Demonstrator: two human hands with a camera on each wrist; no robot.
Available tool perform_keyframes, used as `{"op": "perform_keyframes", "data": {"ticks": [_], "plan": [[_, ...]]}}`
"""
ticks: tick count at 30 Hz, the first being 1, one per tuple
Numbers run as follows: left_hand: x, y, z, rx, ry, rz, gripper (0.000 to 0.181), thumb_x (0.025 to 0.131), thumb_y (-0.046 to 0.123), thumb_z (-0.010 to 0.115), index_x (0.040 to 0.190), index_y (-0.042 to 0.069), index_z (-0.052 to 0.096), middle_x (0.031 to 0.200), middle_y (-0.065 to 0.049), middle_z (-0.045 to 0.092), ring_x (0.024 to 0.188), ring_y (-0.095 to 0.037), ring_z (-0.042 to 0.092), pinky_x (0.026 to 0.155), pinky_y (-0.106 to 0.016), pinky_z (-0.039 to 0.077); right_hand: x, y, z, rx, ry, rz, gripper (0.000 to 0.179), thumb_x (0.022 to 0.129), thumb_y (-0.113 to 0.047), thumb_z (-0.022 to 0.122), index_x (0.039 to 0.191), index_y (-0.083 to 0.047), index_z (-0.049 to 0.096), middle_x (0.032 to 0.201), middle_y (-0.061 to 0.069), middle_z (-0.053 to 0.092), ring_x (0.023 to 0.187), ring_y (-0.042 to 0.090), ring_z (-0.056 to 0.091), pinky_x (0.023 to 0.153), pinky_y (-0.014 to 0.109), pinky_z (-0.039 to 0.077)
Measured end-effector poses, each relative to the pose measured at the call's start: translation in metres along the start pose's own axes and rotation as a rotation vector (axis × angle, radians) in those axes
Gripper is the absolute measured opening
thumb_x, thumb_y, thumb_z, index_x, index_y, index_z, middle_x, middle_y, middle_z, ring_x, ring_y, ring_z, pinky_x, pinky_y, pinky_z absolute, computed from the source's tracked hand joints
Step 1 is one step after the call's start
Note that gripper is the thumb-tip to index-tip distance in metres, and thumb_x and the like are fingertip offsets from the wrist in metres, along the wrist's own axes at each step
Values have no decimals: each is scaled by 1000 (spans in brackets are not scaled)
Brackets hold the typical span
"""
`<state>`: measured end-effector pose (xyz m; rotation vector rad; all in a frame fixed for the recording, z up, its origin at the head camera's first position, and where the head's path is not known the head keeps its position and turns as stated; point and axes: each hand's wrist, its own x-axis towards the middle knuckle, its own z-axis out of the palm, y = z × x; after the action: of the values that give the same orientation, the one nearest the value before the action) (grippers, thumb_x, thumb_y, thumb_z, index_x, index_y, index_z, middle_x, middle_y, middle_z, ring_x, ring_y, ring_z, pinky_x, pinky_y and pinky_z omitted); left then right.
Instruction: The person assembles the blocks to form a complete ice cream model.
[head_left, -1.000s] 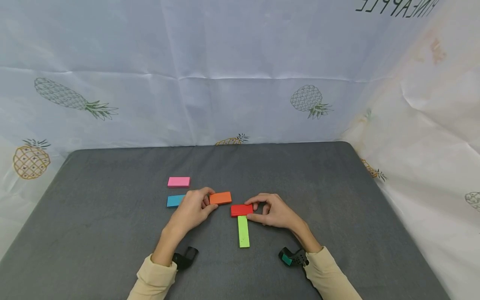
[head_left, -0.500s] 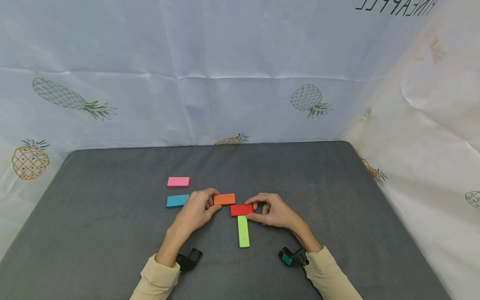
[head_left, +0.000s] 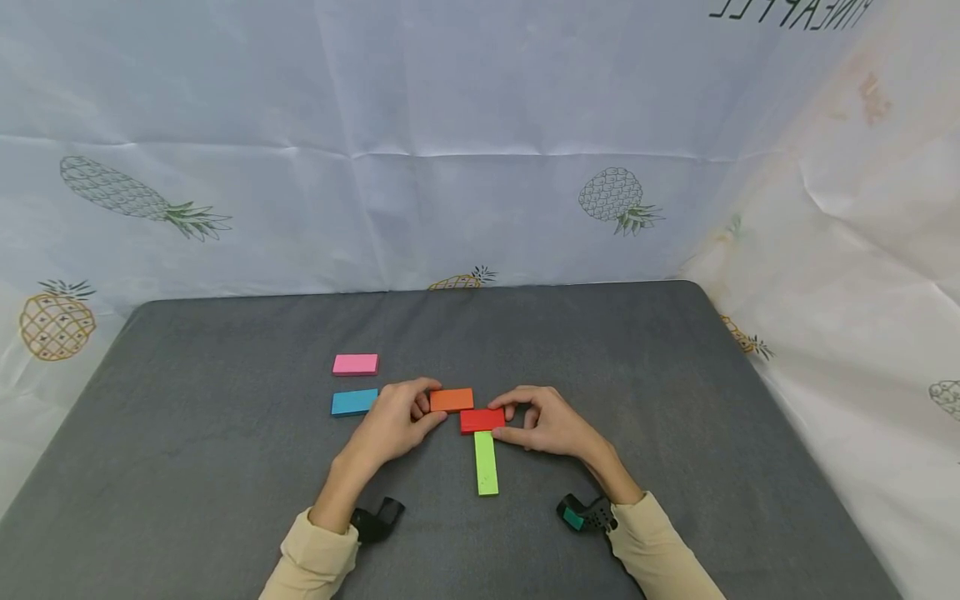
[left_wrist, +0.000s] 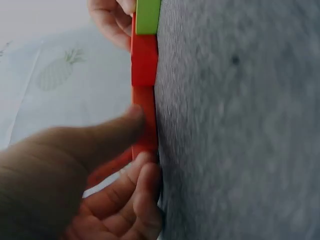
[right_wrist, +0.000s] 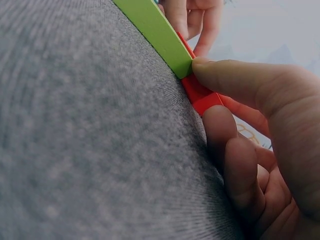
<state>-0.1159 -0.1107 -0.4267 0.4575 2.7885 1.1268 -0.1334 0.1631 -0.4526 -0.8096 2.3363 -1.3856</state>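
Note:
My left hand (head_left: 397, 421) pinches an orange rectangular block (head_left: 452, 400) between thumb and fingers at its left end. The orange block lies flat behind and to the left of a red block (head_left: 480, 420), its near right corner meeting the red one's far left corner. At the red block's right end, my right hand (head_left: 546, 423) holds it between thumb and index finger. A light green block (head_left: 486, 463) lies lengthwise toward me, its far end against the red block's near side. In the right wrist view the thumb also sits at the corner of the green block (right_wrist: 157, 37).
To the left of my left hand lies a blue block (head_left: 355, 402), with a pink block (head_left: 356, 365) behind it. All the blocks are on a dark grey cloth-covered table (head_left: 187, 467). A pineapple-print curtain (head_left: 465, 100) hangs behind the far edge and at the right.
My left hand has slid the orange block to the right, up to the red block's corner, and it has turned straighter. More of the blue block shows. The right hand has stayed put.

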Motion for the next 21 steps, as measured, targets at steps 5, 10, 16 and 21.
{"op": "perform_keyframes", "data": {"ticks": [5, 10, 16, 21], "plan": [[-2, -6, -8, -81, -37, 9, 35, 92, 11, 76, 123, -4, 68, 83, -3, 70, 68, -6, 59, 67, -21, 52, 0, 1, 0, 15, -10, 2, 34, 90, -19, 80, 121, -9, 72, 95, 12, 63, 44, -1, 49, 45, 20, 44], [-3, -10, -12, -87, -38, 5, 31, 91, 9, 74, 119, -4, 70, 86, -4, 74, 71, -5, 64, 68, -22, 52, -1, 3, -1, 50, -16, 5, 34, 93, -17, 77, 124, -6, 70, 95, 12, 63, 44, 1, 53, 43, 23, 45], [-1, -11, -12, -80, -43, 20, 31, 91, 9, 75, 119, -3, 70, 86, -4, 73, 71, -5, 64, 69, -22, 53, -1, 2, -1, 58, -5, 20, 31, 95, -17, 74, 123, -5, 70, 95, 12, 65, 45, 5, 57, 43, 25, 47], [0, -12, -10, -79, -37, 41, 28, 91, 7, 74, 117, -3, 71, 86, -4, 72, 72, -6, 63, 71, -23, 54, -1, 2, -2, 62, 12, 24, 28, 96, -15, 73, 121, -3, 70, 95, 13, 67, 46, 6, 59, 45, 26, 49]]}}
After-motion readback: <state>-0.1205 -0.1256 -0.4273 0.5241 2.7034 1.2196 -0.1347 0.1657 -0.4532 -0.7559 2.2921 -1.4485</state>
